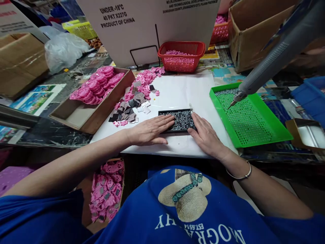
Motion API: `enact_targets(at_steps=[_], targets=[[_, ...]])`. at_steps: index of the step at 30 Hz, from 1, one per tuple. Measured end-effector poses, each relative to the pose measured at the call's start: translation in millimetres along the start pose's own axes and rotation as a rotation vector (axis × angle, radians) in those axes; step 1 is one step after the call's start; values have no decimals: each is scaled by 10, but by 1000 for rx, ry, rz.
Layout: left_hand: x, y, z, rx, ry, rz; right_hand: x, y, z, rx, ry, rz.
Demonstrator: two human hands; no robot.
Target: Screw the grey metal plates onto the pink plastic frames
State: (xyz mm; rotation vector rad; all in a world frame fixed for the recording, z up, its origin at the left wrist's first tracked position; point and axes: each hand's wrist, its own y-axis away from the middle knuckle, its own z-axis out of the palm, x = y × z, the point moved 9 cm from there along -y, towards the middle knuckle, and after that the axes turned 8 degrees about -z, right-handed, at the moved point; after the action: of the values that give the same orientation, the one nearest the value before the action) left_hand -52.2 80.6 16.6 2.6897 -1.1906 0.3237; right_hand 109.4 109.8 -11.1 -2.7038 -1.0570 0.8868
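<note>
A shallow black tray (162, 130) full of small shiny metal pieces (180, 119), which look like screws, lies on the white work surface in front of me. My left hand (152, 129) rests flat, fingers stretched over the tray's left end and touching the pieces. At the right end, my right hand (206, 135) holds the tray between thumb and fingers. Left of the tray are loose grey and black square pieces (130, 107) and a heap of pink plastic parts (144, 83).
A grey electric screwdriver (264, 66) hangs over a green perforated tray (278, 134) of shiny pieces. Behind stands a red basket (182, 66) of pink parts before a large white carton (144, 30). An open box (99, 118) with pink parts is at left; pink parts (108, 189) fill another below.
</note>
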Motion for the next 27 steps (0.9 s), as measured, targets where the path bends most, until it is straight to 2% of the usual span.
enact_targets(at_steps=[4, 10, 13, 15, 19, 21, 24, 27], targets=[[-13, -108, 58, 36, -19, -66, -3, -3, 4, -13, 0, 5], [252, -392, 107, 31, 67, 61, -12, 0, -12, -17, 4, -1], [260, -327, 82, -17, 70, 131, -25, -2, -6, -40, -2, -4], [196, -214, 52, -43, 40, 153, -36, -5, -3, -53, -3, -8], [-22, -34, -5, -29, -51, 37, -38, -9, 3, -65, 6, 0], [-69, -11, 10, -25, -84, -35, -39, -8, 13, -70, 15, 1], [-30, -78, 48, 4, -83, -91, -43, -6, 22, -70, 33, -5], [80, -230, 100, 21, -28, -52, -43, -2, 27, -69, 44, -14]])
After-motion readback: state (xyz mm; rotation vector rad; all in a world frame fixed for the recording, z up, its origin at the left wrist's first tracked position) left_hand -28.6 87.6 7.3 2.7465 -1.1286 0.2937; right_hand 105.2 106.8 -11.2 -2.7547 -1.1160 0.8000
